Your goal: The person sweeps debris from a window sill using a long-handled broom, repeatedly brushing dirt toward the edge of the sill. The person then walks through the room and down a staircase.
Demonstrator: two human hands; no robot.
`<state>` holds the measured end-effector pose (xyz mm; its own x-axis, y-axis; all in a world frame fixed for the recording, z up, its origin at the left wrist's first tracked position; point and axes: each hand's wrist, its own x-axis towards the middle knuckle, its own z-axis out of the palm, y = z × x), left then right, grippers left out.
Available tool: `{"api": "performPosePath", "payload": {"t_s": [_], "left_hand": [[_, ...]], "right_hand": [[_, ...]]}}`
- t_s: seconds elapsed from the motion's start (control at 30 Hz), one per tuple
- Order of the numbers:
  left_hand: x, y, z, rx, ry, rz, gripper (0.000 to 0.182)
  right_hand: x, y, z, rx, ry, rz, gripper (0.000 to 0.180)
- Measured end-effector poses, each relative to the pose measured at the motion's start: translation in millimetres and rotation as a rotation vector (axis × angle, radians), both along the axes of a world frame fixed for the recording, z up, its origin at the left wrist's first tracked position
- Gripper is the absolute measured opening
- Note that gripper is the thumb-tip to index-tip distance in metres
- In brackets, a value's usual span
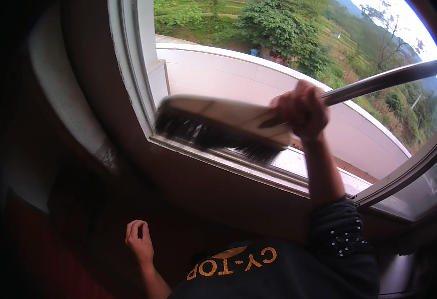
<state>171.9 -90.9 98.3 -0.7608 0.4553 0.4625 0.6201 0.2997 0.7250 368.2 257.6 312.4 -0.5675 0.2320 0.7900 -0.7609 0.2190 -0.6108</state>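
My right hand (302, 110) is shut around the handle of a broom (218, 112), close to its head. The broad, pale head carries dark bristles and is blurred. Its bristles hang over the lower left part of the window frame (233, 166); whether they touch it I cannot tell. A shiny metal tube (383, 82) runs from beside my right hand to the upper right. My left hand (139, 237) is low on the left, away from the broom, with curled fingers and nothing seen in it.
Past the opening stands a pale tiled parapet (218, 67), with trees and slopes beyond. A framed glass pane (416, 198) is at the right. Dark wall (188, 175) lies under the window, and a pale curved surface (68, 86) is at the left.
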Motion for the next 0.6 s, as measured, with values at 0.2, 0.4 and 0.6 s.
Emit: {"api": "performPosePath", "payload": {"t_s": [0.2, 0.4, 0.6], "left_hand": [[21, -13, 4, -0.026, 0.010, 0.029, 0.004], [23, -20, 21, -0.002, 0.065, 0.079, 0.005], [15, -47, -5, -0.025, -0.014, 0.156, 0.007]], "right_hand": [[21, 10, -31, -0.122, -0.529, -0.401, 0.037], [-60, -6, -59, -0.248, -0.316, -0.247, 0.034], [-39, -2, -8, -0.168, -0.274, -0.354, 0.034]]}}
